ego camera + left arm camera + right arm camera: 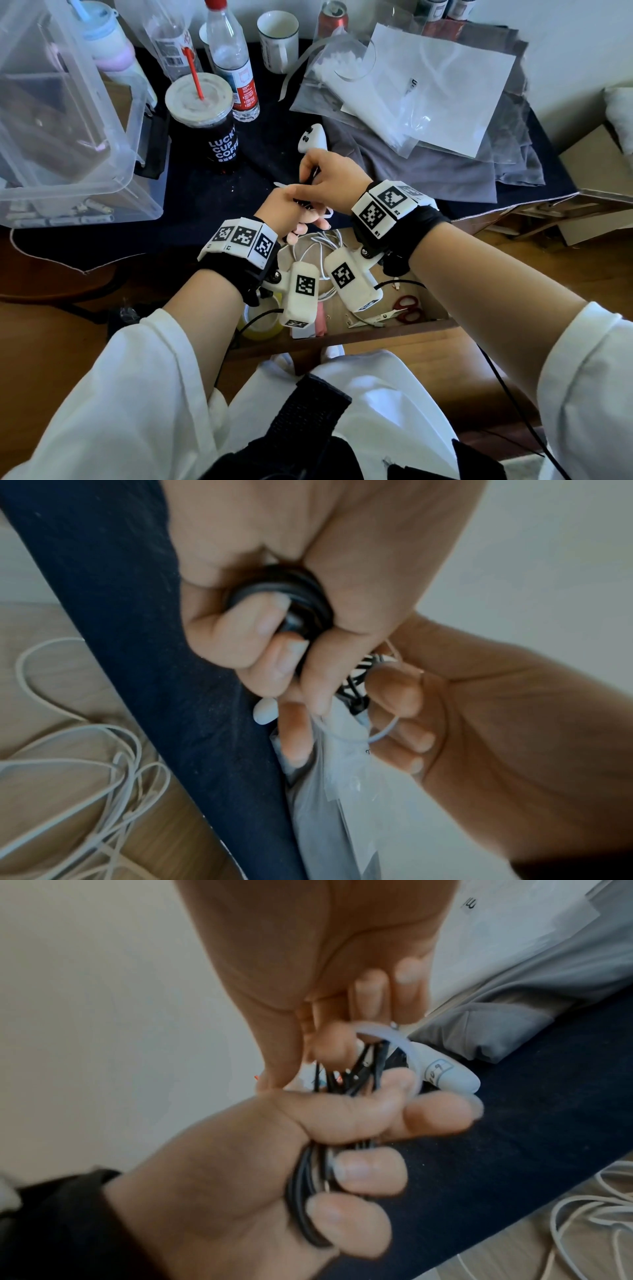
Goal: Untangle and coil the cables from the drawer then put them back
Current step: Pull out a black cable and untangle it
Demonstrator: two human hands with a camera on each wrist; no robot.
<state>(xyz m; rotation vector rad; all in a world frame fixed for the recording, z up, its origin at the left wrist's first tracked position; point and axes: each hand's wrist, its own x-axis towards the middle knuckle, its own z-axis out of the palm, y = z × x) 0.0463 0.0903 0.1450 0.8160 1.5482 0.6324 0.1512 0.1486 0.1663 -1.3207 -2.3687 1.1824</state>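
Note:
A black cable point(291, 599) is wound into a small coil, and my left hand point(298, 216) grips it in a fist above the open drawer point(376, 330). In the right wrist view the coil point(304, 1191) runs under the left hand's point(363, 1153) curled fingers. My right hand point(310, 171) sits just above and pinches a thin white tie point(394, 1038) that loops over the coil's upper strands. The tie's loop point(387, 729) hangs by the right hand point(394, 696). Loose white cables point(318, 243) lie tangled in the drawer.
Red-handled scissors point(407, 308) and a yellow tape roll point(260, 325) lie in the drawer. On the dark table cloth point(267, 144) behind the hands are a white handheld device point(310, 137), a coffee cup point(209, 120), bottles, a clear plastic box point(68, 120) and plastic bags point(428, 92).

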